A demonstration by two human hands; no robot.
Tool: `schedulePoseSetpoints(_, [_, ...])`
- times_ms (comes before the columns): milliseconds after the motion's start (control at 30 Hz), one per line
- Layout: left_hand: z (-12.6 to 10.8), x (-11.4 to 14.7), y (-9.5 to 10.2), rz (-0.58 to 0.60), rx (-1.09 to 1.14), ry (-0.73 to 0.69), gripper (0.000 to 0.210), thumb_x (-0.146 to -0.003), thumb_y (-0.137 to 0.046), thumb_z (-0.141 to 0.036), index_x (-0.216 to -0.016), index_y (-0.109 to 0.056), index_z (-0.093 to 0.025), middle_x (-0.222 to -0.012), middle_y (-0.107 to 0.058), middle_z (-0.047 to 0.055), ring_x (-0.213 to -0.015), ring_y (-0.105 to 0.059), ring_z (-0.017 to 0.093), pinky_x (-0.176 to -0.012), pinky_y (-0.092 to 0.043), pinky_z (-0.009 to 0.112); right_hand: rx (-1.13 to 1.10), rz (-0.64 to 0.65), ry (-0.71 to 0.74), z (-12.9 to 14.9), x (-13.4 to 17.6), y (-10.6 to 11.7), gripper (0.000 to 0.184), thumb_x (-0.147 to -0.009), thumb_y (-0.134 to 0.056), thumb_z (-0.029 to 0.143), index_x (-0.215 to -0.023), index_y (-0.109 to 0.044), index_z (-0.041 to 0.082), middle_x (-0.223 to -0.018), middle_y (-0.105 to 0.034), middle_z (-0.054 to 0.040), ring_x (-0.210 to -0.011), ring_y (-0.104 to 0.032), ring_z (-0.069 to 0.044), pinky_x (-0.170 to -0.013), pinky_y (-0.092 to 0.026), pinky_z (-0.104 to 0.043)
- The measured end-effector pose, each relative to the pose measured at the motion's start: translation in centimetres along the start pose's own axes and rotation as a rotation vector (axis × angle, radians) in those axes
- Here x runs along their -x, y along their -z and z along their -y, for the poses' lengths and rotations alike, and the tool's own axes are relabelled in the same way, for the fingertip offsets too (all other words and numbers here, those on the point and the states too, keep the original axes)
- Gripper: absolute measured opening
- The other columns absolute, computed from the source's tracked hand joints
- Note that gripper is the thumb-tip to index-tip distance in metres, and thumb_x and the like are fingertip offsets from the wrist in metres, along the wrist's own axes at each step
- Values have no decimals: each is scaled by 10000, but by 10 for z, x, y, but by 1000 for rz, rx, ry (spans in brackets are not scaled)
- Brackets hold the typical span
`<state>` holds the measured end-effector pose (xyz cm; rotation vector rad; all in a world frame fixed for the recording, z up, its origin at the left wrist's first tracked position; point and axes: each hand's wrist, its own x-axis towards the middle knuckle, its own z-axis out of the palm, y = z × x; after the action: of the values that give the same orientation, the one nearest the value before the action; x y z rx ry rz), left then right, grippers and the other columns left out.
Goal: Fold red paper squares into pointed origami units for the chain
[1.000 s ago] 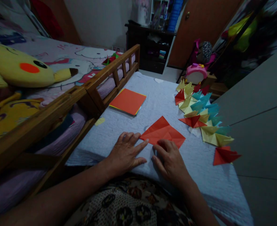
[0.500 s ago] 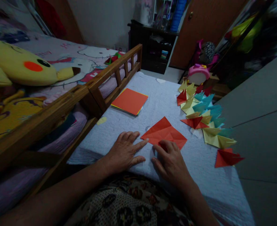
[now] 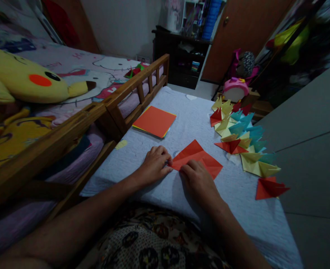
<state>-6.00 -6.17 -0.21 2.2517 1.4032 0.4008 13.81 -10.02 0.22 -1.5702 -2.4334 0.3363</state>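
Note:
An orange-red sheet of origami paper (image 3: pixel 197 157), marked with fold creases, lies on the cloth-covered table in front of me. My left hand (image 3: pixel 156 164) pinches its left corner between thumb and fingers. Close by, my right hand (image 3: pixel 200 183) is closed at the near edge of the same sheet, its fingertips pressed together on the paper. The near part of the sheet is hidden behind my right hand. Farther off to the left sits a stack of square paper (image 3: pixel 154 121), an orange sheet on top.
Folded paper pieces (image 3: pixel 247 140) in yellow, blue and red stand along the table's right side. One red folded piece (image 3: pixel 270 188) is nearest me. A wooden bed rail (image 3: pixel 108 102) borders the left. A yellow plush toy (image 3: pixel 27 78) lies on the bed.
My left hand has gone from spread fingers beside the left corner to pinching it. My right hand has shifted slightly left and closed onto the paper's near edge.

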Motion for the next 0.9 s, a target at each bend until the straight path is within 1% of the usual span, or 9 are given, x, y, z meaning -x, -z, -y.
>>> schedulePoseSetpoints(67, [1, -3, -1, 8, -2, -1, 48, -857, -696, -239, -894, -677, -214, -1064, -556, 39, -1073, -462, 247, -974, -409, 415, -31, -22, -23, -1, -3, 0, 115, -954, -564, 178, -922, -675, 179, -964, -627, -77, -908, -524, -225, -806, -402, -338])
schedulePoseSetpoints(133, [3, -5, 0, 19, 4, -16, 35, -859, -694, -237, -881, -681, -213, -1058, -557, 37, -1069, -463, 245, -969, -409, 411, -26, -48, -33, -3, -5, 1, 77, -930, -602, 191, -966, -669, 178, -1040, -631, -88, -977, -515, -245, -848, -388, -360])
schedulePoseSetpoints(233, [4, -9, 2, 33, 30, -67, 22, -859, -689, -214, -878, -681, -208, -1043, -557, 33, -1071, -465, 235, -981, -398, 397, -1, -56, -34, -5, -9, 2, 123, -907, -643, 236, -1022, -668, 198, -1122, -627, -89, -1047, -494, -274, -888, -359, -393])
schedulePoseSetpoints(367, [6, -11, 4, 49, 36, -98, 52, -850, -705, -227, -893, -686, -204, -1054, -557, 37, -1080, -456, 239, -990, -383, 390, 22, 3, -65, -7, -17, 1, 55, -912, -637, 253, -927, -672, 213, -1019, -627, -69, -997, -499, -261, -856, -346, -383])
schedulePoseSetpoints(433, [7, -11, 4, 49, 16, -93, 55, -860, -692, -246, -893, -683, -203, -1058, -556, 42, -1076, -452, 244, -982, -383, 395, 22, 21, -90, -8, -20, -1, 63, -918, -624, 247, -891, -669, 213, -987, -622, -63, -970, -498, -252, -829, -343, -370])
schedulePoseSetpoints(633, [7, -12, 3, 51, -27, -78, 90, -900, -625, -284, -888, -656, -199, -1039, -555, 50, -1048, -453, 242, -955, -392, 390, 33, 22, -129, -7, -23, -3, 130, -944, -573, 245, -864, -662, 196, -988, -619, -73, -962, -496, -250, -821, -344, -366])
schedulePoseSetpoints(767, [5, -13, 3, 71, -71, -61, 121, -918, -593, -296, -884, -635, -187, -1033, -542, 60, -1040, -449, 249, -942, -390, 392, 23, 17, -153, -5, -23, -3, 107, -925, -596, 243, -850, -652, 190, -989, -615, -78, -959, -498, -247, -816, -351, -360])
schedulePoseSetpoints(900, [6, -12, 0, 57, -115, -71, 148, -945, -554, -308, -880, -615, -190, -1037, -534, 59, -1032, -439, 249, -930, -391, 389, 14, 5, -170, -3, -22, -4, 93, -914, -608, 236, -846, -647, 186, -992, -614, -82, -960, -498, -250, -830, -353, -365])
